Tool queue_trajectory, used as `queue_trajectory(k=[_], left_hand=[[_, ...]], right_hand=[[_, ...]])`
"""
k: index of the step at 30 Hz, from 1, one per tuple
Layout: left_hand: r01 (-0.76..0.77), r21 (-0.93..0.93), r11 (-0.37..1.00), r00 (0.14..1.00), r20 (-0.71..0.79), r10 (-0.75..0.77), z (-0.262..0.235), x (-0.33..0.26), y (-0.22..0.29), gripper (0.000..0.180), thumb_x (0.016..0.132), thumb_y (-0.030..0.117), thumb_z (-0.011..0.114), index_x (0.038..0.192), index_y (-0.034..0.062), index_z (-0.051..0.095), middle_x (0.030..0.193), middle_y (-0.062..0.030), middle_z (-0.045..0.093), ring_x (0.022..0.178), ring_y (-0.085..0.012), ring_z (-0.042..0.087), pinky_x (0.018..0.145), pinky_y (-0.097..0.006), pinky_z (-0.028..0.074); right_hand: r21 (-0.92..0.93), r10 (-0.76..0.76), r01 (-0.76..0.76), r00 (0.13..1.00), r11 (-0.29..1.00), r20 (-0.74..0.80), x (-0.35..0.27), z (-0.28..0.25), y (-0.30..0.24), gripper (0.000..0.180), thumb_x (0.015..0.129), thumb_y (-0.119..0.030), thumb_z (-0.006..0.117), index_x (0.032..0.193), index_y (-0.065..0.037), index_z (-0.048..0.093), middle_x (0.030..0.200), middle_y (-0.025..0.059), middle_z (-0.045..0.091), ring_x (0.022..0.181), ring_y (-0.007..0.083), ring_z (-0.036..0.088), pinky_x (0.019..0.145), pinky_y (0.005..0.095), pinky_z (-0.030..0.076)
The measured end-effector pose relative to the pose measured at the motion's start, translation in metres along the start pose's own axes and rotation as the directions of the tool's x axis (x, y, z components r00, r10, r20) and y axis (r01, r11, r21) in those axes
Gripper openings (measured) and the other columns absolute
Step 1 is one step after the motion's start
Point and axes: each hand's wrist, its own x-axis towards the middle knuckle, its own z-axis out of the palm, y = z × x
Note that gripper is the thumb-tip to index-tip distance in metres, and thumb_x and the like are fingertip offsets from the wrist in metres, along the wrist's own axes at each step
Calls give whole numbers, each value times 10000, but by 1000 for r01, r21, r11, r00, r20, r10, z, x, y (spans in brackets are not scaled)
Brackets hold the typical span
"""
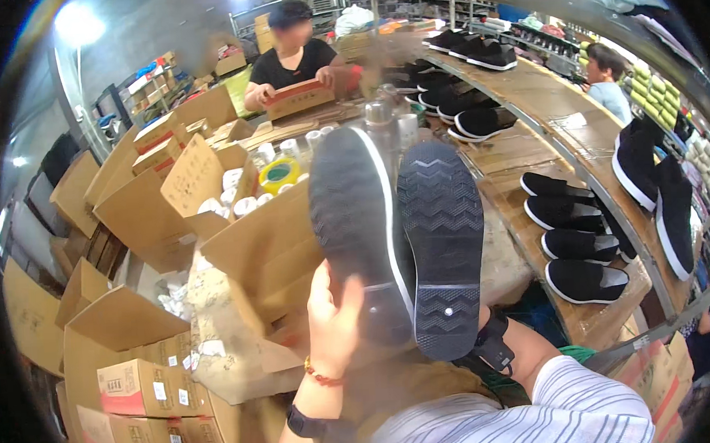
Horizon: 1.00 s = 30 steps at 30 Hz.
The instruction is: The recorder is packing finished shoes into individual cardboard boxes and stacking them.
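Observation:
Two black shoes are held up side by side, soles facing me and toes upward. The left shoe (353, 214) tilts so that its white side edge shows. My left hand (334, 313) is closed at its heel end, slightly blurred, thumb against the sole. On the right shoe (443, 241) the zigzag tread and a small bright spot on the heel are plain. My right hand (484, 317) reaches behind that shoe and supports it; its fingers are hidden. An open cardboard box (265, 249) stands on the table just left of the shoes.
Black shoes (586, 280) line the tiered wooden rack (526, 155) on the right. Yellow tape (279, 175) and white rolls lie beyond the open box. Stacked cartons (144, 389) fill the lower left. Across the table a person (292, 62) holds a carton; another person (606, 76) is behind the rack.

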Motion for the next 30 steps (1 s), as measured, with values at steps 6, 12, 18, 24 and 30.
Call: queue_trajectory(k=[6, 12, 18, 24, 30], left_hand=[[-361, 434, 825, 885, -118, 450, -37, 20, 4, 416, 786, 4, 660, 1185, -31, 547, 1072, -156, 598, 980, -261, 580, 868, -340, 449], [-402, 852, 336, 902, 305, 304, -82, 7, -55, 289, 726, 52, 599, 986, 141, 690, 875, -85, 637, 797, -293, 606, 689, -384, 495], [-460, 725, 512, 882, 310, 355, -86, 14, -27, 107, 765, 74, 682, 870, 73, 704, 852, -107, 667, 756, -264, 642, 691, -332, 516], [-85, 737, 670, 935, -174, 310, -192, 44, -46, 355, 694, 141, 739, 1020, 72, 619, 1171, -168, 523, 1105, -302, 499, 953, -397, 407], [-80, 624, 778, 931, -233, 282, -136, 52, -84, 1160, 565, 28, 839, 1418, 19, 52, 1456, -227, 108, 1342, -342, 218, 1114, -405, 223]], right_hand=[[-66, -122, 125, 991, 990, 51, 36, -49, 9, 326, 958, -222, 453, 1231, -44, 468, 1034, 144, 595, 924, 260, 601, 810, 409, 510], [-805, -323, 530, 836, 267, 444, 85, 30, 7, 354, 810, 47, 427, 1112, -20, 599, 1028, 157, 648, 960, 252, 618, 845, 378, 497], [-444, 69, 694, 577, -566, 814, 127, -10, 17, 154, 712, -82, 621, 852, -115, 676, 864, 71, 663, 775, 257, 631, 713, 366, 521], [-810, -463, 372, 679, -453, 570, 147, -34, -35, 157, 840, -174, 605, 956, -78, 650, 919, 156, 634, 853, 342, 596, 740, 416, 477], [-821, -158, 41, 974, -570, 159, 151, -72, 28, 371, 879, -233, 548, 1246, -180, 563, 1297, 289, 425, 1203, 422, 431, 974, 438, 400]])
